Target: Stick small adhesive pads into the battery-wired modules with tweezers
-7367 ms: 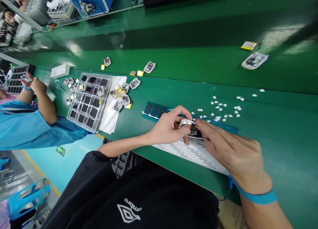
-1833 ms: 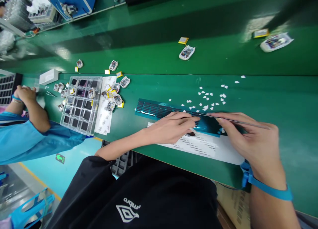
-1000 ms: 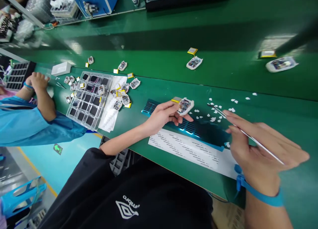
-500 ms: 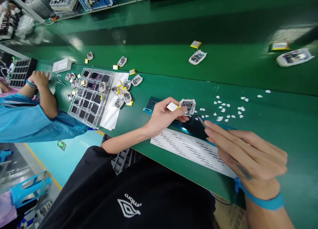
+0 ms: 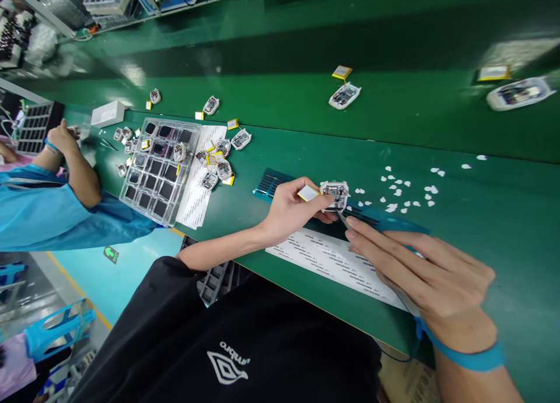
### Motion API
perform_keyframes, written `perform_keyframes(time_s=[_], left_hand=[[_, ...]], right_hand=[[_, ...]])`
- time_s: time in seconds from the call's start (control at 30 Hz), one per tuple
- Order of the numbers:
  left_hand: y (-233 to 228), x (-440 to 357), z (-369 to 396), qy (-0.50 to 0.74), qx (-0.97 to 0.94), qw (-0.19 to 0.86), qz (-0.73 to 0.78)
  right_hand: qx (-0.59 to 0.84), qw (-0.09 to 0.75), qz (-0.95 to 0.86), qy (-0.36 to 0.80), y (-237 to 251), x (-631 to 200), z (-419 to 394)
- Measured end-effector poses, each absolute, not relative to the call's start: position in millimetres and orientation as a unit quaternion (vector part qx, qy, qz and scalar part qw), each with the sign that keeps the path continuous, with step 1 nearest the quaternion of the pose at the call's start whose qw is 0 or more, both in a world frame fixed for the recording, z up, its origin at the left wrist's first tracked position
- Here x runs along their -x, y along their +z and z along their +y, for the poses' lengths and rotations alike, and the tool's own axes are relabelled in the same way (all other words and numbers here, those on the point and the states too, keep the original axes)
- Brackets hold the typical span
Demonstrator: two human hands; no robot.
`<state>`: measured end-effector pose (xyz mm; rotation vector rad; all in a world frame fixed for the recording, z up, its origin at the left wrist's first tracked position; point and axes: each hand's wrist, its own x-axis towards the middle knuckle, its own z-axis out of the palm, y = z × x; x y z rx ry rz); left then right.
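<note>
Left hand [image 5: 291, 210] pinches a small white-cased module [image 5: 335, 194] between thumb and fingertips, a white-yellow battery tab [image 5: 308, 193] lying against the thumb. Right hand [image 5: 420, 274] grips thin tweezers [image 5: 343, 219], tip just under the module. Below the fingers lie a blue strip sheet [image 5: 376, 219] and a white label sheet [image 5: 336, 263]. White paper bits [image 5: 405, 190] lie scattered beyond the fingertips on the green bench [image 5: 284, 146].

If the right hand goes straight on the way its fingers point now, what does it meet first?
Most likely the small open device that the left hand holds: the right hand points its tweezers at it, tip nearly touching, though depth is unclear.
</note>
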<state>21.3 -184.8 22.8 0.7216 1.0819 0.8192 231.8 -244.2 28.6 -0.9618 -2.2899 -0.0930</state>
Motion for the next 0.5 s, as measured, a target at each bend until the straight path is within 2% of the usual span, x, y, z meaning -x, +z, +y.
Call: perform_keyframes(time_s=[0.2,0.4,0.5], left_hand=[[19.6,-22.7,-186.6,0.372,-0.333,0.711,0.495],[9.3,-25.0,-188.4,0.425,-0.335,0.685,0.488],[4.9,-25.7,-189.8,0.409,-0.350,0.681,0.497]], right_hand=[[0.368,0.331,-0.868,-0.028,25.1,-229.2,-244.6],[0.350,0.331,-0.875,-0.052,27.7,-223.4,-238.1],[0.348,0.359,-0.866,-0.028,27.0,-224.1,-237.5]])
